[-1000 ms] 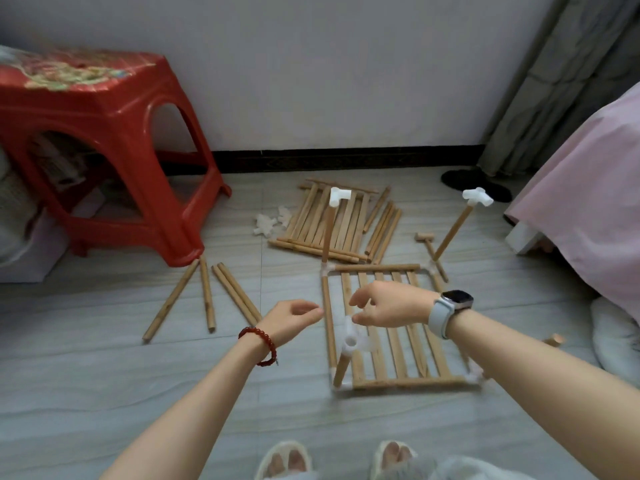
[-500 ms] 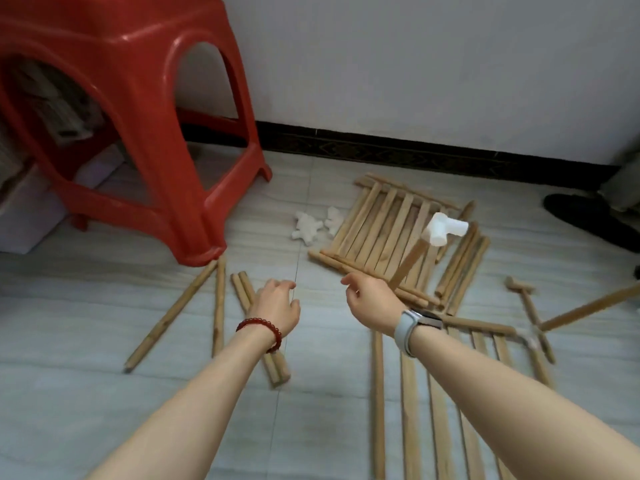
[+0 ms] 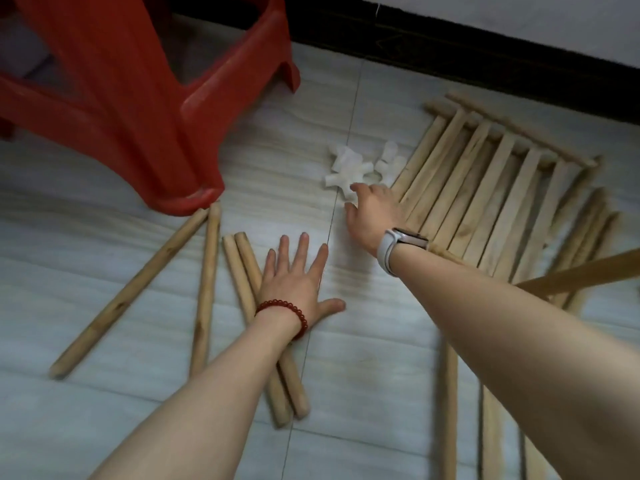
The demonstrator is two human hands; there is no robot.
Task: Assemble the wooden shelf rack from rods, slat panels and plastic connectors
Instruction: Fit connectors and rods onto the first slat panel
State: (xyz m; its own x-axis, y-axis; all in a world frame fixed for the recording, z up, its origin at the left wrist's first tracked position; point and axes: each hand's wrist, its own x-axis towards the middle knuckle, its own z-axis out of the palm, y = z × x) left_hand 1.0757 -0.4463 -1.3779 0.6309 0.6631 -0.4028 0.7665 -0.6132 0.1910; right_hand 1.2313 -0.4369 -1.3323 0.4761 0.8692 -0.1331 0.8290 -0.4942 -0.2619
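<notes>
The white plastic connectors, lying on the floor beside the slat panel, are being reached by the right hand, whose grip cannot be told. The left hand is being spread flat near the rods. A blind grab risks scattering the small connectors.

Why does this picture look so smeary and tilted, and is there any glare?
Head view: motion blur softens everything, worst on the white connectors and the right hand reaching them; the left hand reads a little sharper. The wide lens tilts the baseboard. Light is soft and even: no glare, faint shadows.
</notes>
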